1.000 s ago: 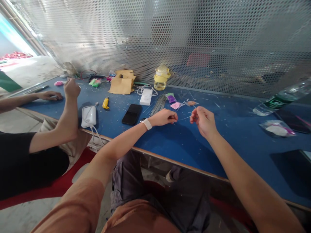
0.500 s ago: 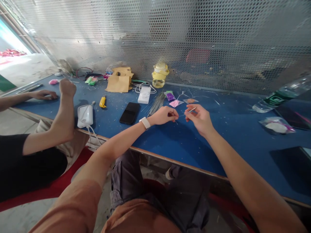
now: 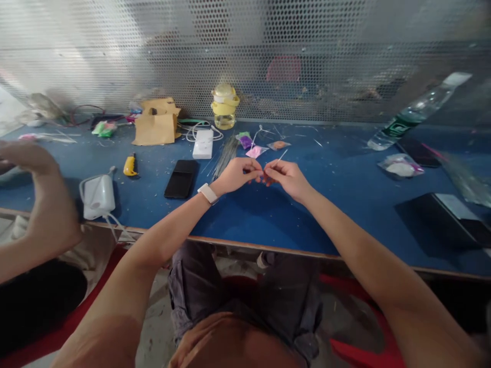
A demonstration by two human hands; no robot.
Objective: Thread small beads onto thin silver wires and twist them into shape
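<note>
My left hand [image 3: 243, 173], with a pale band on its wrist, is closed in a pinch above the blue table. Half a second ago a thin wire ran from its fingers; now the fingers hide it. Fingertips almost touching it, my right hand [image 3: 288, 178] is closed around a thin pale stick [image 3: 283, 155] that points up past the thumb. Just beyond the hands lie a bundle of thin grey wires [image 3: 227, 153], a purple and green packet [image 3: 245, 140], a pink packet [image 3: 255, 152] and an orange-brown packet [image 3: 279, 145].
On the blue table [image 3: 245, 220], a black phone [image 3: 181, 179], white box [image 3: 203, 144], yellow cutter [image 3: 131, 165] and white device [image 3: 98, 197] lie leftward. A yellow-lidded bottle [image 3: 224, 107] stands behind. Rightward are a tilted water bottle [image 3: 416, 115] and dark box [image 3: 441, 220]. A co-worker's arm [image 3: 46, 189] is left.
My hands have come together, closing the gap where the wire showed. The view has turned right, so the table things appear further left. The co-worker's raised arm has lowered.
</note>
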